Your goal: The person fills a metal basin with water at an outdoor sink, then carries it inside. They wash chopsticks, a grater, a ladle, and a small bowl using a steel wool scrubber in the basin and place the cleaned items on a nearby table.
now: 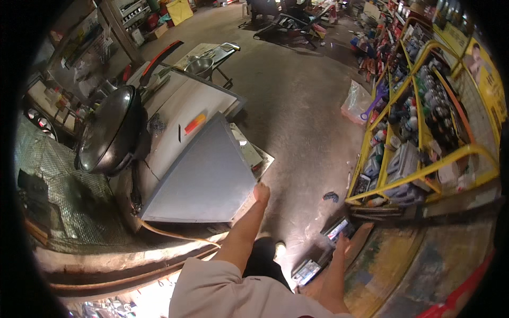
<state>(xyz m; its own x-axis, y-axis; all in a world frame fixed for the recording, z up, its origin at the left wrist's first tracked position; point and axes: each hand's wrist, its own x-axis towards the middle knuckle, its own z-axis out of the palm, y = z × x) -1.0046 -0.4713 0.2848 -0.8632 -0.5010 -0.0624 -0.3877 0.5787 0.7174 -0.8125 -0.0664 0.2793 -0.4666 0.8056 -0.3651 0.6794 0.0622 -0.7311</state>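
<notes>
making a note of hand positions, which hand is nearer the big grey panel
Left. The left hand is right at the right corner of the grey panel; the right hand is lower and farther right, clear of it.

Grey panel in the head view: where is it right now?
In the head view, the grey panel is left of centre, overlapping the pale tabletop and right of the dark lidded pan; the left hand is at its right corner.

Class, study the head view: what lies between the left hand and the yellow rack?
Floor, with a small dark item on it, lies between the left hand and the yellow rack in the head view.
</notes>
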